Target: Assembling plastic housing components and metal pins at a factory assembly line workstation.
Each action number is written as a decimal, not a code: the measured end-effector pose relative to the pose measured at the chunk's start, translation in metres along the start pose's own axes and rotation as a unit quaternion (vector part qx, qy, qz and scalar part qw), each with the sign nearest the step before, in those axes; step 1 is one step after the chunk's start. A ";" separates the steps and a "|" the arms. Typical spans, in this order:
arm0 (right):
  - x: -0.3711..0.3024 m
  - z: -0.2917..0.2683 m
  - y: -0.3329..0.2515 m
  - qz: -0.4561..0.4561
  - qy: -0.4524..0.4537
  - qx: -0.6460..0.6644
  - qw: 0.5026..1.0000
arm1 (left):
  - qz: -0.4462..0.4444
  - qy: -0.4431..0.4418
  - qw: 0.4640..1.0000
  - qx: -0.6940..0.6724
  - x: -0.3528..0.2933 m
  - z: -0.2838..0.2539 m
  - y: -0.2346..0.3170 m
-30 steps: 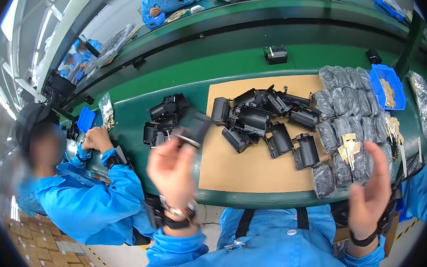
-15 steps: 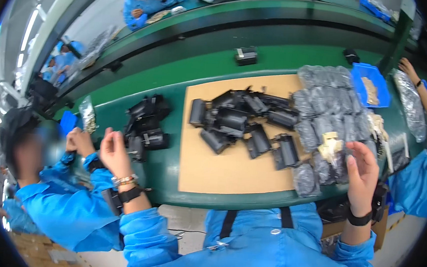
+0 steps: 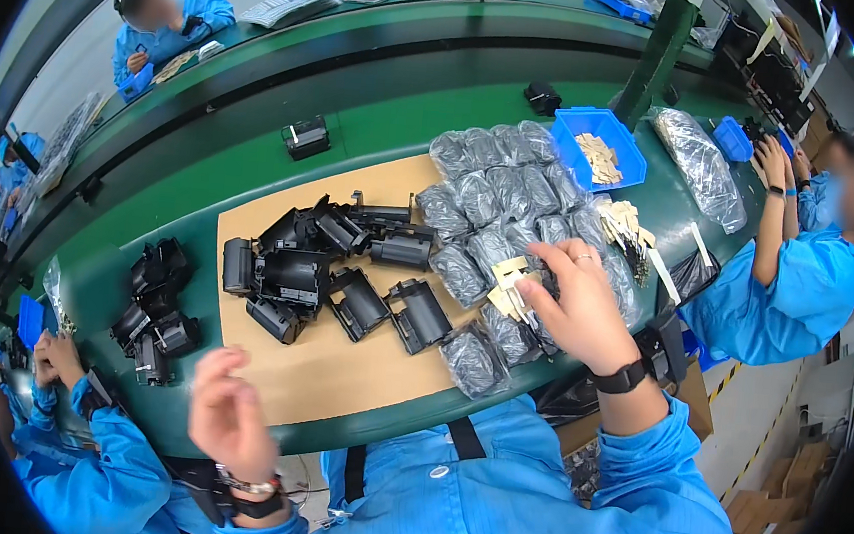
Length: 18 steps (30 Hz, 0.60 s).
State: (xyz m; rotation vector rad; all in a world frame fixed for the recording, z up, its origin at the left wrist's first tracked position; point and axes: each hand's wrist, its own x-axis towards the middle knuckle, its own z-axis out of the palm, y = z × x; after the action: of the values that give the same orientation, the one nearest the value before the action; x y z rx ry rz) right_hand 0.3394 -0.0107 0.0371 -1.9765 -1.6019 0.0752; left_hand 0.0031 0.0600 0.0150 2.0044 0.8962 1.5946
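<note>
Over the lower right of the bagged parts, my right hand reaches in with thumb and forefinger apart. Its thumb tip is at a small pile of cream tags lying on the bags; whether it touches one I cannot tell. My left hand is raised above the near edge of the cardboard sheet, its fingers curled and smeared by motion. Several black plastic housings lie heaped on the cardboard, and one housing sits nearest the bags.
More black housings lie on the green table to the left. A blue bin of cream pieces and another cream tag pile stand beyond the bags. Co-workers sit left, right and across.
The view has swung right, so the table things sit further left. My right hand has moved slightly inward over the cream tags. My left hand's fingers have changed pose and are blurred.
</note>
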 end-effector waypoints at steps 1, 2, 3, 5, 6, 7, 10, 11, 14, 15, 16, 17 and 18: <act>0.003 0.003 0.001 -0.003 0.014 0.001 1.000 | 0.003 -0.034 0.999 -0.029 -0.001 0.014 0.010; 0.006 0.005 0.004 -0.004 0.014 0.002 1.000 | -0.006 -0.058 0.997 -0.045 0.000 0.027 0.021; 0.010 0.005 0.005 -0.015 -0.010 -0.002 1.000 | -0.014 -0.080 0.995 -0.060 0.001 0.037 0.031; 0.016 0.007 0.009 -0.026 -0.033 -0.004 0.999 | -0.022 -0.107 0.989 -0.095 -0.002 0.056 0.038; 0.018 0.007 0.010 -0.031 -0.048 0.006 0.998 | -0.031 -0.134 0.982 -0.131 -0.003 0.063 0.040; 0.020 0.006 0.013 -0.035 -0.063 0.015 0.997 | -0.030 -0.133 0.982 -0.128 -0.004 0.070 0.041; 0.024 0.006 0.015 -0.040 -0.066 0.027 0.997 | -0.044 -0.194 0.967 -0.160 -0.003 0.087 0.047; 0.024 0.006 0.014 -0.036 -0.061 0.024 0.997 | -0.048 -0.206 0.965 -0.154 -0.001 0.092 0.050; 0.024 0.005 0.011 -0.035 -0.084 -0.005 0.996 | -0.053 -0.223 0.962 -0.146 0.001 0.102 0.051; 0.024 0.004 0.012 -0.033 -0.102 -0.017 0.994 | -0.054 -0.232 0.960 -0.148 0.002 0.105 0.051; 0.025 0.005 0.016 -0.033 -0.100 -0.017 0.994 | -0.055 -0.233 0.960 -0.148 0.004 0.108 0.052; 0.028 0.008 0.023 -0.055 -0.073 0.012 0.996 | -0.053 -0.233 0.960 -0.147 0.005 0.109 0.053; 0.031 0.008 0.026 -0.078 -0.046 0.041 0.995 | -0.059 -0.234 0.959 -0.147 0.005 0.110 0.053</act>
State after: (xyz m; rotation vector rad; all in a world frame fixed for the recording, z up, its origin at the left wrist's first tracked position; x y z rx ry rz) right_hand 0.3674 0.0182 0.0277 -1.8029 -1.7778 0.1690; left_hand 0.1219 0.0334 0.0271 1.9478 0.5467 1.0445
